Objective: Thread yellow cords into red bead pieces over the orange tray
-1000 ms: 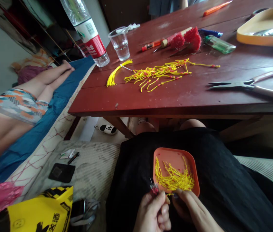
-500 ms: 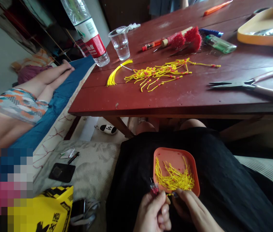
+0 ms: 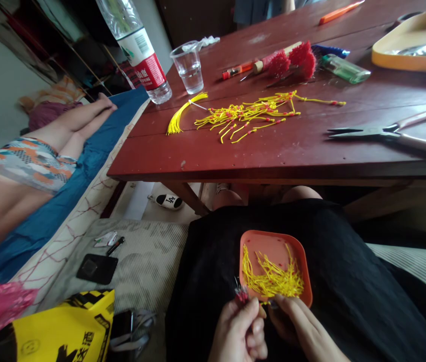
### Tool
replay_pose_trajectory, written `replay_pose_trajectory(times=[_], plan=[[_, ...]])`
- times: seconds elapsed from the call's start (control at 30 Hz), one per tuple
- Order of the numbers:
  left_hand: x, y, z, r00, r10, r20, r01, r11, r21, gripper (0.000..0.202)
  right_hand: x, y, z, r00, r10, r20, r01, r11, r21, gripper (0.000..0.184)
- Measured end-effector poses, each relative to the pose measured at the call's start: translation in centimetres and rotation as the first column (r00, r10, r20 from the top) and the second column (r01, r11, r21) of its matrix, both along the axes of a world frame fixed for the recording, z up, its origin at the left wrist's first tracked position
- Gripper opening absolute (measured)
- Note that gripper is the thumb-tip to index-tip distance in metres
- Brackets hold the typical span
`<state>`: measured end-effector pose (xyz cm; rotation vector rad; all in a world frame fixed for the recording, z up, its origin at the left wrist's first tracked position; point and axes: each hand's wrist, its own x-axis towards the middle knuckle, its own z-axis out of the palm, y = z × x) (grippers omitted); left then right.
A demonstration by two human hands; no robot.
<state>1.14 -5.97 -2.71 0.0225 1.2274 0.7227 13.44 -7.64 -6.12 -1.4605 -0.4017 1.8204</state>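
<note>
An orange tray rests on my black-clothed lap and holds a heap of short yellow cords. My left hand is closed, pinching a small cluster of red beads on pins beside the tray's near-left corner. My right hand is closed in a pinch at the tray's near edge, its fingertips on a yellow cord end close to the left hand.
A dark red table ahead carries yellow beaded cords, a yellow tassel, pliers, red brushes, a lighter, a plastic cup, a water bottle and a yellow tray. Another person lies at left on a blue mat. A yellow bag sits at lower left.
</note>
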Motion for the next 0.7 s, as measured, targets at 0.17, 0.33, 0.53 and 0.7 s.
replay_pose_trajectory(times=[0.17,0.33,0.53,0.7], plan=[[0.2,0.1,0.0,1.000,0.001,-0.001,-0.001,1.000,0.009,0.039,-0.3,0.2,0.6,0.993,-0.084,-0.087,0.078,0.995,-0.063,0.038],[0.1,0.0,0.1,1.000,-0.004,-0.003,0.004,1.000,0.012,0.039,-0.4,0.2,0.4,0.983,-0.126,-0.131,0.116,0.990,-0.078,0.037],[0.0,0.0,0.0,1.000,-0.013,-0.003,0.013,1.000,0.018,0.040,-0.1,-0.2,-0.8,0.996,-0.040,-0.075,0.038,0.999,-0.027,0.039],[0.1,0.0,0.1,1.000,-0.006,-0.008,0.006,1.000,0.011,0.042,-0.1,-0.1,-0.2,1.000,-0.019,-0.011,0.019,1.000,0.015,0.039]])
